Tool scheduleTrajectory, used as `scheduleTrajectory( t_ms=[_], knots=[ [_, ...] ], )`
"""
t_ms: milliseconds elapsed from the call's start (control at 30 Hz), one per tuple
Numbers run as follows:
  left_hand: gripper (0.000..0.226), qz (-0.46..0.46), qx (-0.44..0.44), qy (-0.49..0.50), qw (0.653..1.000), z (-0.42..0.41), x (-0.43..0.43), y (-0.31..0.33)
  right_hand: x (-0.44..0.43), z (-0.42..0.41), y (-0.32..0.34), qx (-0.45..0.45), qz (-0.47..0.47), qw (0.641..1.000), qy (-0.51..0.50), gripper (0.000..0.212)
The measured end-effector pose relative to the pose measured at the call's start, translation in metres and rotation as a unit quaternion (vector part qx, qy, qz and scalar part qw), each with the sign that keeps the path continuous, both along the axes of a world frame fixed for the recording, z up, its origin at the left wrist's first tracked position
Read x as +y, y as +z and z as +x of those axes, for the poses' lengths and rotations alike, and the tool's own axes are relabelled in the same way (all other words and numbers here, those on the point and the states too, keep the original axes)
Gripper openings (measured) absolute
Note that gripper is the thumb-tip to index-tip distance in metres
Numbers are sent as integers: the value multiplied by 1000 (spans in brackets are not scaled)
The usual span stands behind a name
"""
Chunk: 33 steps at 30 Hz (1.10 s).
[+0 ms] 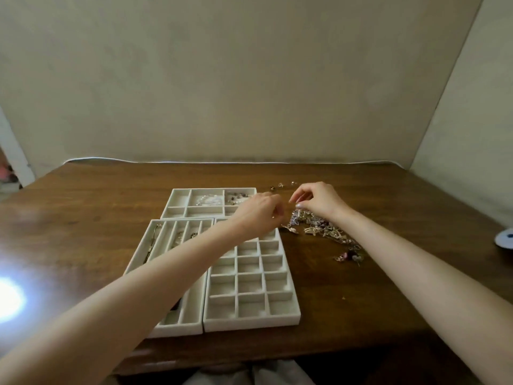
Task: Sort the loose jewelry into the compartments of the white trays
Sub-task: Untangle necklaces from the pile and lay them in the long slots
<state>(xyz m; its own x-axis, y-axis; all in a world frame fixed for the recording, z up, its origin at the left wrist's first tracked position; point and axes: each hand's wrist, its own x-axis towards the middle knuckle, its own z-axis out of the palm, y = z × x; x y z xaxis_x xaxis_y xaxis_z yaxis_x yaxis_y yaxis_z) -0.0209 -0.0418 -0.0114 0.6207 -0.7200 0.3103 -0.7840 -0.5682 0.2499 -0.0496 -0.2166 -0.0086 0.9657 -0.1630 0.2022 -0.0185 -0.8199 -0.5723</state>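
Three white trays lie on the wooden table: a far tray (177,202) with beads in its top compartments, a long-slot tray (191,315) holding chains, and a grid tray (251,320) of small squares. A tangled pile of loose jewelry (319,227) lies right of the trays. Just above the pile's far end my left hand (259,209) and my right hand (319,200) meet, fingers curled. Both seem to pinch a small, thin piece between them; it is too small to make out. A few small pieces (281,185) lie apart beyond the hands.
A pink-beaded piece (349,257) lies at the pile's near end. A white round object (505,238) sits at the table's right edge. A pale backdrop stands behind the table. Glare marks the table's left side (8,298).
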Motion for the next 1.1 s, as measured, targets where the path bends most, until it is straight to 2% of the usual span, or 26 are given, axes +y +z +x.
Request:
scheduleTrajectory(
  t_ms=[200, 467, 633, 700, 767, 833, 900, 1000, 1100],
  knots=[
    [18, 78, 23, 41, 996, 24, -38, -12, -17, -3, -17, 62, -99, 993, -16, 21],
    [37, 114, 99, 81, 985, 50, -75, -25, -35, -9, -15, 76, -67, 995, -17, 10],
    [20, 80, 157, 61, 983, 58, -77, -30, -39, -4, -15, 21, -29, 998, -43, 9],
    [19, 42, 178, 61, 981, 60, -74, -29, -36, 1, -15, 16, -16, 999, -31, 13],
    [18, -40, 214, 74, 973, 61, -71, -25, -33, 6, -17, 17, 11, 1000, -13, 26],
    [11, -156, 273, 71, 947, 63, -70, -20, -29, 12, -18, 27, 57, 998, 7, 41],
    [8, -268, 338, 56, 900, 62, -66, -12, -24, 17, -18, 31, 103, 994, 17, 47],
    [14, -388, 421, 19, 820, 57, -63, 0, -21, 22, -17, 6, 159, 987, 11, 42],
    [16, -424, 407, 8, 809, 55, -61, 8, -20, 22, -14, -14, 157, 987, 9, 22]
  ],
)
